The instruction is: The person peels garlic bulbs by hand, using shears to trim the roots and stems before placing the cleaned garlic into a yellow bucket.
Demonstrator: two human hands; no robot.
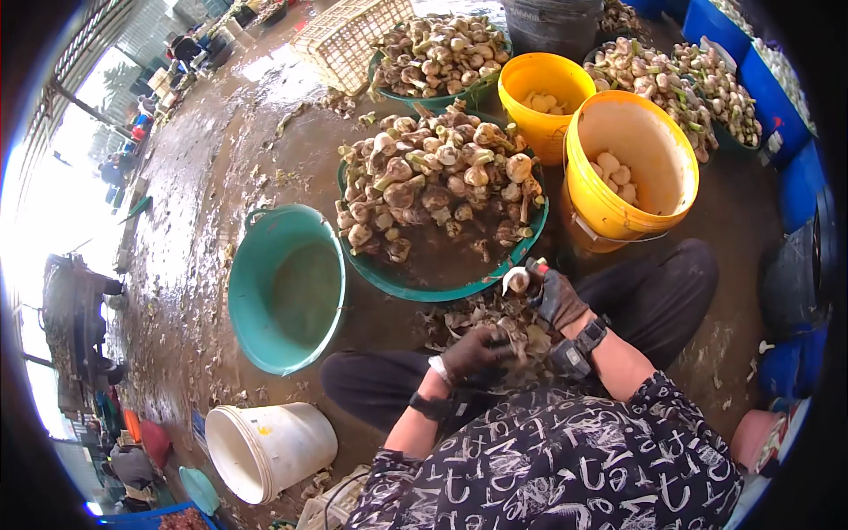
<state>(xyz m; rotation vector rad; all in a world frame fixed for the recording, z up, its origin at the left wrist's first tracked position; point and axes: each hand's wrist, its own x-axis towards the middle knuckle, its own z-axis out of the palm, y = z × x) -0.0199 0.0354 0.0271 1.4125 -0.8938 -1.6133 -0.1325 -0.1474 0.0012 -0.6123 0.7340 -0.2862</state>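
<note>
My right hand [560, 299], in a dark glove, has its fingers closed around a garlic bulb [518, 283], the pale part showing past the fingertips. A small red-ended thing [542, 263] shows at the upper edge of the same grip; I cannot make out its kind. My left hand [477, 355], gloved too, is nearer me and to the left. Its fingers bend toward the peelings [521, 340] but blur, so I cannot tell how wide they stand or whether they pinch anything. Those peelings lie around and between both sets of fingers, heaped between my legs [380, 380].

Just beyond the bulb runs the near rim of the big green tub [415, 291], the closest hard edge. Its garlic heap [424, 177] rises past my fingers, with a bare strip of tub bottom on the near side. Ahead and right of my right fingers stands a yellow bucket [587, 199], mouth up, peeled garlic [616, 177] low inside; a second yellow bucket [534, 124] stands behind it. Well left of my left fingers is a smaller green tub [252, 296], and nearer me on that side a white bucket [300, 446] lies tipped over. Wet floor [375, 327] gives room between that smaller tub and my left fingers.
</note>
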